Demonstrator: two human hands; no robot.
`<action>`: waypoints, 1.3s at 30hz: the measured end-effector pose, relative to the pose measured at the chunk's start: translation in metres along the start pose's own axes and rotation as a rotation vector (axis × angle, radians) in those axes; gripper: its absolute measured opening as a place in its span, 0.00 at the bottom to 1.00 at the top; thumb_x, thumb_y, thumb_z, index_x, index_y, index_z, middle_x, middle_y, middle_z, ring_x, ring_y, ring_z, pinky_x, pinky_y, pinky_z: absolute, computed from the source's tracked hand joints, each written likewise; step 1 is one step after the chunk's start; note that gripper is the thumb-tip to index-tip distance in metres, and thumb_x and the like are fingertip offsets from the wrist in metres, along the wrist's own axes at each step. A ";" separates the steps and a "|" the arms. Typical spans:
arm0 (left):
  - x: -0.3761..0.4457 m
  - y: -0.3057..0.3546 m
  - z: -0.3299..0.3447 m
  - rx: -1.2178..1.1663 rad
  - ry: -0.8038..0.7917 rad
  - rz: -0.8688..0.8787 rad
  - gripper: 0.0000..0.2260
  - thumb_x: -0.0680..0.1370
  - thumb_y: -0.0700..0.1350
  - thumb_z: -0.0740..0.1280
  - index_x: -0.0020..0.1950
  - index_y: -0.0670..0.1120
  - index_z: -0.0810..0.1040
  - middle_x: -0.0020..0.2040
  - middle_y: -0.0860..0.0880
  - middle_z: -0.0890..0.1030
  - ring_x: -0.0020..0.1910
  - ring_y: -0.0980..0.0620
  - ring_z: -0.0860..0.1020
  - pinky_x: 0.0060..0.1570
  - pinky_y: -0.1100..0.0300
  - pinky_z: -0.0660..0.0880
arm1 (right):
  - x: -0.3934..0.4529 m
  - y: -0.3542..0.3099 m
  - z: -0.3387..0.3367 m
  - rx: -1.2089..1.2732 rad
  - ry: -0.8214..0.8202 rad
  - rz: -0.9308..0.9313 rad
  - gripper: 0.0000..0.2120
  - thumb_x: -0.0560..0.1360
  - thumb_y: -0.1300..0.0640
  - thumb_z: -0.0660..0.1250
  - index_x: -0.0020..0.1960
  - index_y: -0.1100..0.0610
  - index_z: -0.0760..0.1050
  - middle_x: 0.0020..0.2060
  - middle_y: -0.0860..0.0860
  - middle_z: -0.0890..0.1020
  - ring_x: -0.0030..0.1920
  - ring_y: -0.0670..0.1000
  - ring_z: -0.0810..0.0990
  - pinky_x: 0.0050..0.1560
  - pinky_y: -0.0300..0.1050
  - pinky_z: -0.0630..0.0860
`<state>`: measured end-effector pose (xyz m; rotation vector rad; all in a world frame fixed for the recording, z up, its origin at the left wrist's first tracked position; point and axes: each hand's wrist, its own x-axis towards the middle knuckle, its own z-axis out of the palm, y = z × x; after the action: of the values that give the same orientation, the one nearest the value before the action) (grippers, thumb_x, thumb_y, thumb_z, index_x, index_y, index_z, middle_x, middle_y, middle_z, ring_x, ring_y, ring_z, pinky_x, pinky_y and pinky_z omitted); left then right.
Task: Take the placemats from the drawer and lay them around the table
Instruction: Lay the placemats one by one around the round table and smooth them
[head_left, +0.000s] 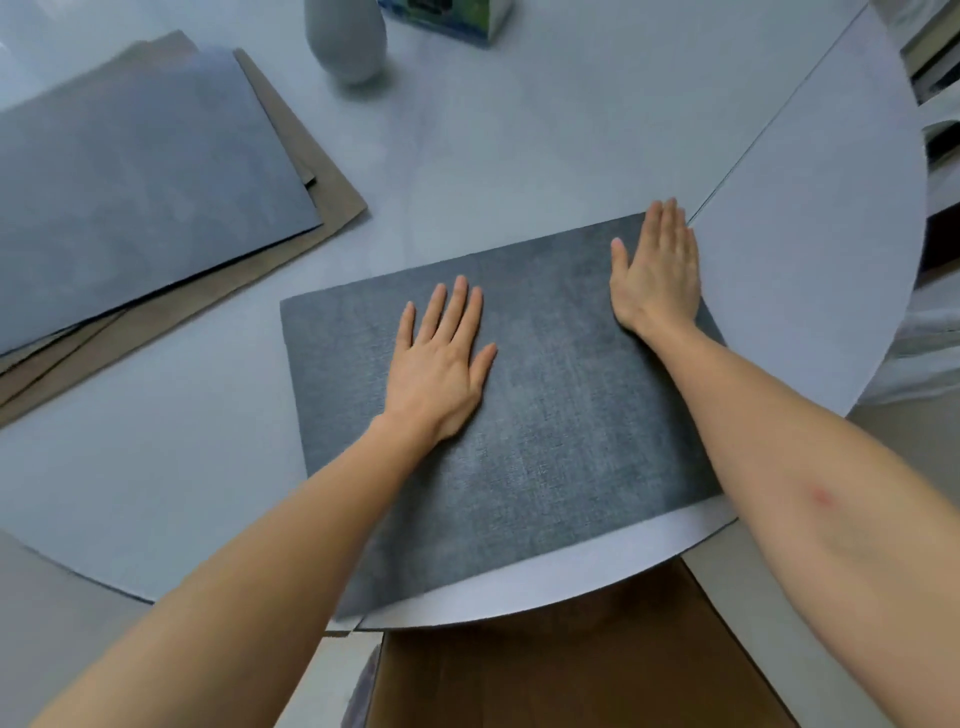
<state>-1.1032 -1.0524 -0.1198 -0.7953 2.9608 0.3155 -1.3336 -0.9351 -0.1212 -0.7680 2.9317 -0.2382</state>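
A dark grey placemat (561, 415) lies flat on the round pale table (519, 156), close to its near edge. My left hand (441, 358) presses flat on the mat's left half, fingers straight and spread. My right hand (657, 270) lies flat on the mat's far right corner, fingers together and pointing away from me. A stack of several placemats (140, 187), grey on top with brown ones beneath, sits fanned out at the table's left.
A pale grey vase (347, 36) stands at the far middle of the table. Beside it is a box with green and blue print (457, 18). A brown chair seat (561, 675) sits under the table's near edge. A seam (769, 124) crosses the tabletop on the right.
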 end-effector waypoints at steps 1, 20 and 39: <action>-0.011 -0.023 -0.003 0.004 0.018 -0.060 0.28 0.82 0.58 0.46 0.79 0.49 0.46 0.79 0.50 0.46 0.78 0.50 0.44 0.75 0.49 0.39 | 0.000 -0.001 -0.001 -0.010 0.000 -0.010 0.31 0.82 0.45 0.44 0.78 0.62 0.44 0.78 0.57 0.47 0.78 0.53 0.45 0.77 0.47 0.42; -0.061 -0.110 -0.003 -0.053 0.104 -0.335 0.26 0.82 0.51 0.46 0.79 0.46 0.45 0.79 0.46 0.47 0.78 0.49 0.46 0.74 0.50 0.39 | -0.143 -0.084 0.017 -0.060 -0.097 -0.237 0.28 0.82 0.47 0.47 0.78 0.57 0.46 0.78 0.53 0.49 0.78 0.53 0.47 0.77 0.52 0.44; -0.170 -0.157 -0.102 -0.040 -0.147 -0.206 0.17 0.81 0.50 0.55 0.66 0.46 0.71 0.63 0.45 0.77 0.60 0.42 0.76 0.54 0.51 0.73 | -0.345 -0.195 -0.037 0.402 -0.581 -0.511 0.18 0.81 0.48 0.55 0.59 0.59 0.75 0.60 0.56 0.79 0.62 0.58 0.75 0.63 0.55 0.69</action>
<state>-0.8781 -1.1238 -0.0296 -1.0243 2.7161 0.4020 -0.9465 -0.9277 -0.0301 -1.2433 2.0263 -0.5195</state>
